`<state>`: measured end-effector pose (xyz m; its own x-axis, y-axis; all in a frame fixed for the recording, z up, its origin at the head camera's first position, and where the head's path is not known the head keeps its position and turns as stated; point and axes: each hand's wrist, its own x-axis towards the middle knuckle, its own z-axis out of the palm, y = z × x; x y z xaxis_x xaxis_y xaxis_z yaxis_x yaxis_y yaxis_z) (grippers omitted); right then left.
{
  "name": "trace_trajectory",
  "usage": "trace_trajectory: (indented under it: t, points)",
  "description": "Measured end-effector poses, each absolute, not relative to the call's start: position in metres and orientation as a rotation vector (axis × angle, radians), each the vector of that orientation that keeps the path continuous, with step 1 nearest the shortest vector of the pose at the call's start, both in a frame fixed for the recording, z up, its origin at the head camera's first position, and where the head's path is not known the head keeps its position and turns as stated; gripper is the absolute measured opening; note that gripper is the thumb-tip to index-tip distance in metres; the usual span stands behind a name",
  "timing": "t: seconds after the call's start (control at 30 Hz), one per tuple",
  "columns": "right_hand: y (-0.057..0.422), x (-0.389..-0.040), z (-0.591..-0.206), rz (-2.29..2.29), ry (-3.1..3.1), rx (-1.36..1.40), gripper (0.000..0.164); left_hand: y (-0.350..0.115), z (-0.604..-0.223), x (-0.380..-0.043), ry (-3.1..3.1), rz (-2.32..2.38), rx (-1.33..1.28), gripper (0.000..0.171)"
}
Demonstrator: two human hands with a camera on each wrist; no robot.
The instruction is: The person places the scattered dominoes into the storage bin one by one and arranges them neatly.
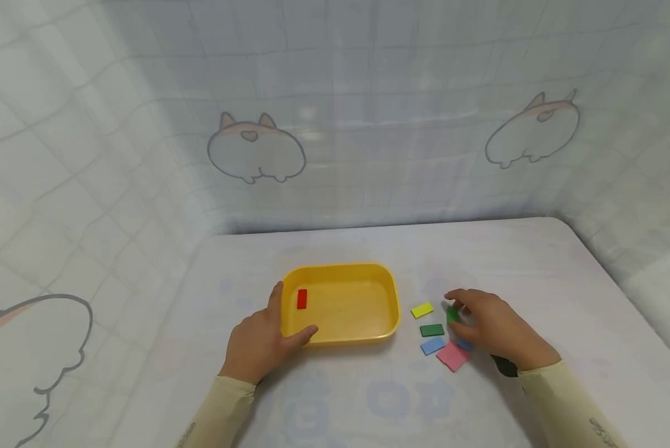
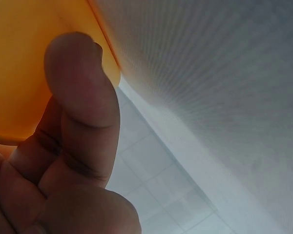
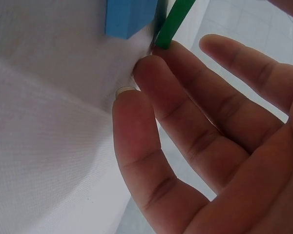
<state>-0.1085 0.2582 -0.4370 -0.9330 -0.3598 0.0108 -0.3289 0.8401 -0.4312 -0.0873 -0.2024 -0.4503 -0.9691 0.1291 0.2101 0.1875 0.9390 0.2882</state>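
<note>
My left hand grips the left front corner of a shallow yellow tray, thumb over the front rim and fingers along the left side. Inside the tray, near its left wall, lies a small red tile. To the right of the tray, my right hand hovers low over a green tile, thumb and forefinger apart on either side. In the right wrist view a fingertip meets the end of the green tile; a blue block-like tile lies beside it.
Between tray and right hand lie a yellow tile, a dark green tile, a blue tile and overlapping pink tiles. Another blue tile is partly hidden by the right hand. White patterned curtains surround the white table.
</note>
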Motion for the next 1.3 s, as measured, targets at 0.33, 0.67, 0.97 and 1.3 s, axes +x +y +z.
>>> trace_trajectory:
  t: [0.33,0.67,0.97,1.3]
  points:
    - [0.256,-0.109,-0.441,-0.672,2.958,-0.543,0.050,-0.205,-0.453,-0.087,-2.875,-0.472,-0.260,0.120]
    - [0.255,-0.106,-0.439,-0.665,2.988,-0.561,0.052,-0.204,-0.454,-0.084,-2.865,-0.475,-0.269,0.121]
    - [0.253,-0.101,-0.438,-0.653,3.013,-0.569,0.051,-0.204,-0.451,-0.079,-2.876,-0.481,-0.270,0.121]
    - [0.239,-0.104,-0.426,-0.644,2.992,-0.584,0.054,-0.207,-0.451,-0.080,-2.903,-0.514,-0.254,0.123]
